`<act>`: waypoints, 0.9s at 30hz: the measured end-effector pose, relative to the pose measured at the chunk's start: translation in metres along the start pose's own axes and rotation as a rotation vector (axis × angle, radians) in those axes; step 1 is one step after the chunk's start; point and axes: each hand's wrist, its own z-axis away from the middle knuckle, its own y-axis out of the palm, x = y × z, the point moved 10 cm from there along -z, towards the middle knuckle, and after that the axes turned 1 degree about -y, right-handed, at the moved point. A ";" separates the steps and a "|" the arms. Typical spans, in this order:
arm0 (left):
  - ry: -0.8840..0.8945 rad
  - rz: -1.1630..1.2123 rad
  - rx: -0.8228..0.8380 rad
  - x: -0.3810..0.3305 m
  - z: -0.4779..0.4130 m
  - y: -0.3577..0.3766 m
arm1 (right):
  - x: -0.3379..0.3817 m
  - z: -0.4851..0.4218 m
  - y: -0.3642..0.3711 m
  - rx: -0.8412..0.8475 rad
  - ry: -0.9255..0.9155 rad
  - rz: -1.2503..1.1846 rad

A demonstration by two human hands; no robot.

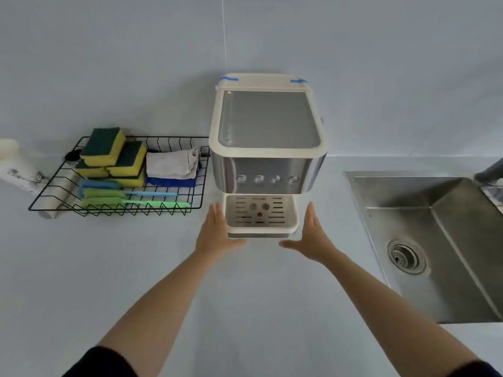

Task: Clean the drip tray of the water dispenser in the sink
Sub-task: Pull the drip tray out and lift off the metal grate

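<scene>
A steel and cream water dispenser (268,148) stands against the wall on the pale counter. Its cream drip tray (261,225) with a slotted grid sits at the base, in front. My left hand (217,235) is flat and open beside the tray's left edge, thumb under the front corner. On the other side my right hand (310,238) is open by the tray's right edge, its thumb pointing inward. Whether the fingers touch the tray is unclear. The steel sink (435,240) with a round drain lies to the right.
A black wire rack (117,205) to the left of the dispenser holds several yellow-green sponges (114,156), folded cloths (172,165) and two brushes (130,198). A white bottle (16,164) stands at the far left. A tap's base shows at the right edge.
</scene>
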 end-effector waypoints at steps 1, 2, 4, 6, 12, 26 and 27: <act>-0.009 0.028 0.014 0.003 -0.007 0.003 | 0.002 -0.008 0.002 -0.004 -0.010 -0.040; -0.008 0.065 0.012 0.003 -0.011 0.003 | 0.004 -0.015 0.001 -0.019 -0.028 -0.076; -0.035 0.105 0.033 0.007 -0.022 0.005 | 0.004 -0.028 0.004 -0.013 -0.002 -0.126; -0.044 0.164 0.055 0.007 -0.028 0.009 | 0.000 -0.037 0.009 -0.008 0.022 -0.165; 0.007 0.226 0.047 -0.001 -0.040 0.010 | 0.002 -0.059 0.011 -0.022 -0.007 -0.168; -0.002 0.187 0.032 -0.004 -0.040 0.007 | -0.003 -0.058 0.011 -0.050 0.085 -0.154; -0.002 0.192 0.027 -0.004 -0.040 0.007 | -0.003 -0.057 0.011 -0.053 0.088 -0.155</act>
